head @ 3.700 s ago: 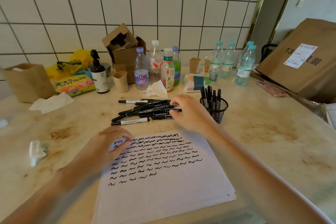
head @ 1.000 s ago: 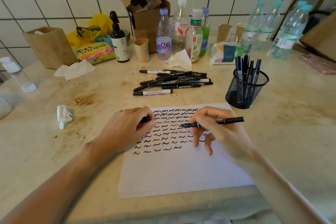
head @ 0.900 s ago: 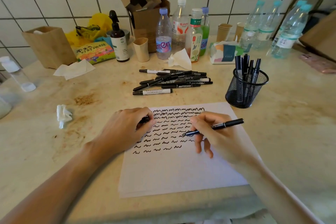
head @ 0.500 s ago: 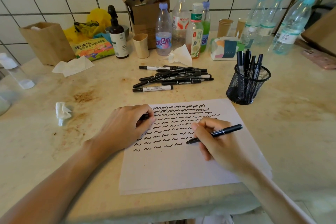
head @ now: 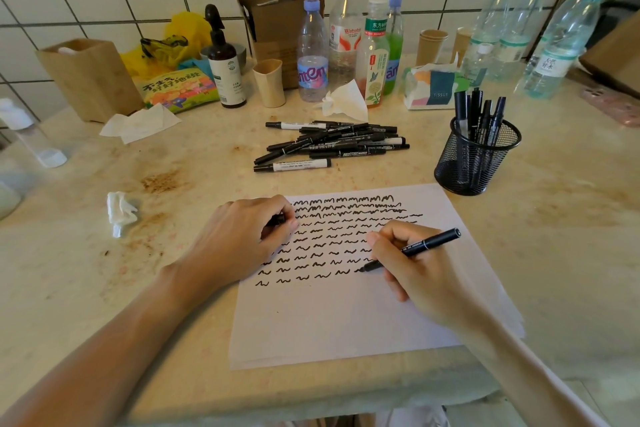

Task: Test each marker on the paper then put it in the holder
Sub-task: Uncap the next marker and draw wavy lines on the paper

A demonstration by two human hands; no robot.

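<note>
Your right hand (head: 420, 274) pinches the black marker (head: 414, 248), tip on the paper (head: 346, 315) ending the bottom squiggle row. Left hand (head: 242, 243) grips the cap (head: 277, 220), pinning the sheet. Press lightly, make a short squiggle, recap, then drop it in the mesh holder (head: 476, 156).

We see the paper (head: 346, 315) lying flat, rows of black squiggles filling its upper half. A black marker (head: 415, 248) slants across it, tip touching the sheet at the end of the lowest row. Beyond the paper's far edge lies a heap of black markers (head: 332, 144). Off its far right corner stands the black mesh holder (head: 476, 158), several markers upright inside.
</note>
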